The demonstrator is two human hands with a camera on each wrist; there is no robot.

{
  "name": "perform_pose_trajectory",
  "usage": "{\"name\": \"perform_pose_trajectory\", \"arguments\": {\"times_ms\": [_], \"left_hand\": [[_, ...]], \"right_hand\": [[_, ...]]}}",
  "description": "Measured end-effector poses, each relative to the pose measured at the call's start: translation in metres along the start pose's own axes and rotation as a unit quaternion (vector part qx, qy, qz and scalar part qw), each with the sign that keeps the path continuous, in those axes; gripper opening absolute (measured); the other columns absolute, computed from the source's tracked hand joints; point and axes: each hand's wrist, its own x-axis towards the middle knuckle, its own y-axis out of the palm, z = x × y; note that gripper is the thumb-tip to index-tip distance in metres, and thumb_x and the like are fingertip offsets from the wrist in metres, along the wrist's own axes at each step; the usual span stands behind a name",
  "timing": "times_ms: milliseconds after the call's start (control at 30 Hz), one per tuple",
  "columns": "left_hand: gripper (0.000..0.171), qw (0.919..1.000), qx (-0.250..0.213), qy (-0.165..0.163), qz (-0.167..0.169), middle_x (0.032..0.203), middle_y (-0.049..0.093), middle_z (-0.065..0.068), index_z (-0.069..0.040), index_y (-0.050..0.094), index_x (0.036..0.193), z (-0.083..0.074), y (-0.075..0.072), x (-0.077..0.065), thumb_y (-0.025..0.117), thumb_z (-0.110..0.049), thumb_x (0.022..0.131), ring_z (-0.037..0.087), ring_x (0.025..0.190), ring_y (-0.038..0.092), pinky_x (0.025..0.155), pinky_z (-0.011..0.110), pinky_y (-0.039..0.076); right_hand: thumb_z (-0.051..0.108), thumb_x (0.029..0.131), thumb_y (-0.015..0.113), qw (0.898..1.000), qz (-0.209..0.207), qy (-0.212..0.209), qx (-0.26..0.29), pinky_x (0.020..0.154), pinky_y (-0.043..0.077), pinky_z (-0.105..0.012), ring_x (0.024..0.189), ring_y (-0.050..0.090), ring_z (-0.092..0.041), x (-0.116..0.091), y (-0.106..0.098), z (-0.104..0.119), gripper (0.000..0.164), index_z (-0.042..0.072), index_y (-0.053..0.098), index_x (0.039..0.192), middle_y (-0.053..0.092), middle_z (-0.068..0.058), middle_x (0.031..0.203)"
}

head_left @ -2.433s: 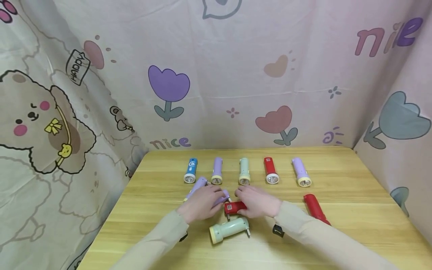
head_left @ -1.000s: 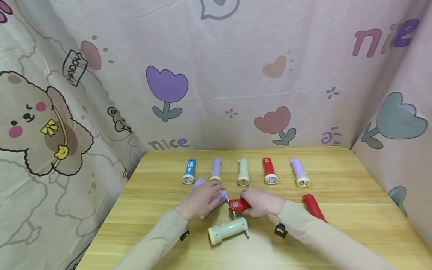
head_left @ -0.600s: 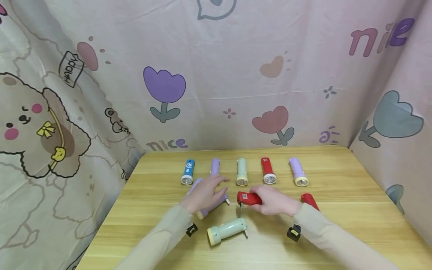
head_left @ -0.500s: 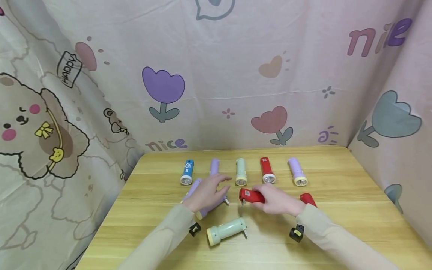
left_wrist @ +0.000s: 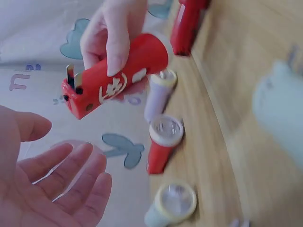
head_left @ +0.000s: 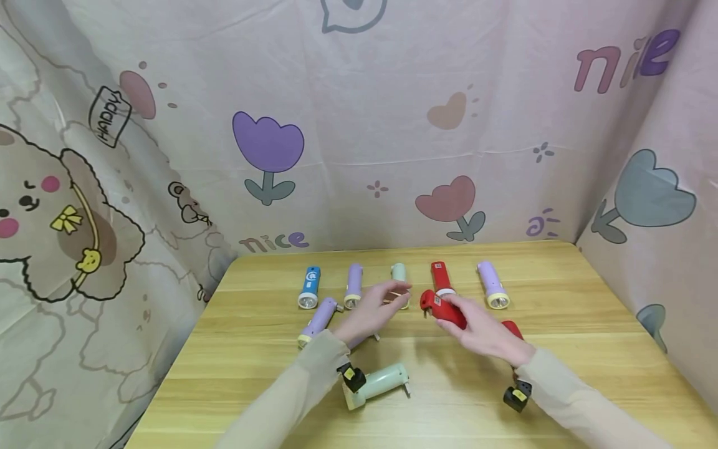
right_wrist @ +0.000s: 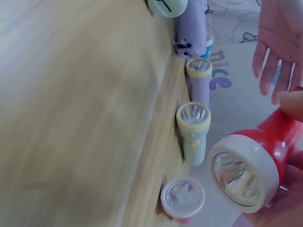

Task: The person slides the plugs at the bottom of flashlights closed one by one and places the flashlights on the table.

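Note:
My right hand [head_left: 487, 330] grips a red flashlight [head_left: 445, 310] above the table, its tail toward my left hand. Two metal plug prongs [left_wrist: 71, 74] stick out of that tail in the left wrist view, and the white-rimmed lens [right_wrist: 239, 175] shows in the right wrist view. Just left of the tail, my left hand [head_left: 371, 313] hovers with relaxed fingers, holding nothing. Below it lies a purple flashlight [head_left: 364, 340], mostly hidden by the hand and wrist. Another purple flashlight [head_left: 320, 321], with its plug out, lies to the left.
Along the back stand blue [head_left: 310, 287], purple [head_left: 354, 284], mint green [head_left: 398, 272], red [head_left: 439, 274] and purple [head_left: 491, 284] flashlights in a row. A mint flashlight [head_left: 381, 381] with prongs out lies in front. Another red flashlight [head_left: 513, 328] is partly behind my right wrist.
My right hand has raised the red flashlight from the table's middle and carried it right and farther back. My left hand has come off the purple flashlight and moved right, toward the red one.

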Motion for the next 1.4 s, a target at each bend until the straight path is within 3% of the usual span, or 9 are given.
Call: {"name": "perform_pose_trajectory", "arguments": {"times_ms": [133, 300, 533, 767, 967, 1200, 1400], "left_hand": [[0.038, 0.9994, -0.033, 0.002, 0.005, 0.131, 0.069, 0.007, -0.014, 0.06, 0.137, -0.006, 0.008, 0.006, 0.052, -0.033, 0.105, 0.025, 0.115, 0.067, 0.096, 0.04, 0.057], [0.04, 0.9942, -0.103, -0.004, 0.031, 0.135, 0.066, 0.012, -0.009, 0.058, 0.139, -0.011, 0.017, 0.011, 0.051, -0.03, 0.106, 0.029, 0.121, 0.065, 0.105, 0.044, 0.054], [0.043, 0.9816, -0.184, -0.019, 0.047, 0.138, 0.064, 0.01, -0.01, 0.056, 0.142, -0.015, 0.029, 0.016, 0.055, -0.031, 0.104, 0.026, 0.125, 0.063, 0.107, 0.036, 0.053], [0.042, 0.969, -0.24, -0.03, 0.051, 0.14, 0.064, 0.008, -0.014, 0.058, 0.142, -0.019, 0.039, 0.018, 0.059, -0.028, 0.102, 0.024, 0.128, 0.061, 0.114, 0.045, 0.047], [0.041, 0.9598, -0.273, -0.034, 0.057, 0.14, 0.064, 0.011, -0.01, 0.059, 0.141, -0.02, 0.045, 0.02, 0.057, -0.023, 0.102, 0.023, 0.13, 0.059, 0.116, 0.048, 0.043], [0.042, 0.9287, -0.361, -0.051, 0.067, 0.148, 0.056, 0.015, -0.003, 0.054, 0.143, -0.021, 0.052, 0.023, 0.056, -0.014, 0.103, 0.027, 0.139, 0.053, 0.12, 0.039, 0.041], [0.042, 0.9157, -0.391, -0.071, 0.057, 0.15, 0.053, 0.015, -0.002, 0.054, 0.143, -0.019, 0.056, 0.022, 0.057, -0.011, 0.102, 0.028, 0.141, 0.051, 0.12, 0.04, 0.04]], "right_hand": [[0.024, 0.094, 0.071, 0.999, -0.039, -0.006, 0.001, 0.067, 0.052, -0.022, 0.084, 0.06, -0.011, -0.006, -0.003, -0.006, 0.044, 0.004, 0.059, 0.132, 0.071, -0.008, 0.106], [0.021, 0.095, 0.07, 0.997, -0.076, -0.019, -0.008, 0.07, 0.053, -0.025, 0.085, 0.059, -0.01, -0.012, -0.005, -0.013, 0.04, 0.005, 0.059, 0.13, 0.07, -0.005, 0.106], [0.01, 0.093, 0.07, 0.992, -0.105, -0.073, -0.021, 0.075, 0.056, -0.029, 0.087, 0.059, -0.007, -0.015, -0.004, -0.018, 0.037, 0.007, 0.058, 0.128, 0.069, -0.003, 0.108], [0.004, 0.089, 0.072, 0.98, -0.14, -0.123, -0.063, 0.079, 0.06, -0.036, 0.096, 0.062, -0.01, -0.014, -0.002, -0.021, 0.042, 0.004, 0.057, 0.128, 0.068, -0.007, 0.114], [0.003, 0.087, 0.073, 0.974, -0.154, -0.141, -0.092, 0.083, 0.056, -0.041, 0.101, 0.061, -0.015, -0.013, 0.0, -0.025, 0.044, 0.003, 0.056, 0.127, 0.066, -0.007, 0.114], [0.001, 0.087, 0.072, 0.971, -0.159, -0.143, -0.102, 0.088, 0.055, -0.045, 0.106, 0.061, -0.021, -0.014, 0.001, -0.025, 0.046, 0.0, 0.054, 0.13, 0.065, -0.011, 0.118], [-0.002, 0.084, 0.072, 0.97, -0.167, -0.142, -0.103, 0.088, 0.055, -0.047, 0.106, 0.063, -0.023, -0.015, 0.003, -0.025, 0.047, 0.0, 0.055, 0.128, 0.067, -0.012, 0.117]]}}
